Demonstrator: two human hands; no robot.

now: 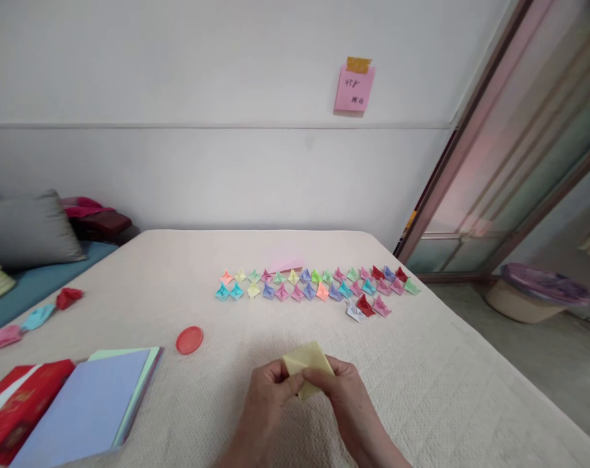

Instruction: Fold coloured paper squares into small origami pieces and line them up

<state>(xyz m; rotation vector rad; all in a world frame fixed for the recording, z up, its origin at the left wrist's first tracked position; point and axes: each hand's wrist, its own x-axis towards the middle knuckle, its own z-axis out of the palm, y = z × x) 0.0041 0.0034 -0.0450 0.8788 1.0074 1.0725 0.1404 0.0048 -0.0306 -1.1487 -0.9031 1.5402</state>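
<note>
Head view, yellow paper [310, 356]: near centre, short of the folded papers [322, 291].
Left hand [270, 389], right hand [347, 389]: both pinch it narrowly, thumbs close together.
Fold: apparently mid-shaping.
Crease: next move probably calls for steady thumb pressure.

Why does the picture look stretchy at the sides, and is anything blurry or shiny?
In the head view, the door frame leans and the paper stack looks stretched, probably from a wide lens; also in the head view, the left hand and right hand look slightly soft, and the door panel has hazy, pinkish glare.
</note>
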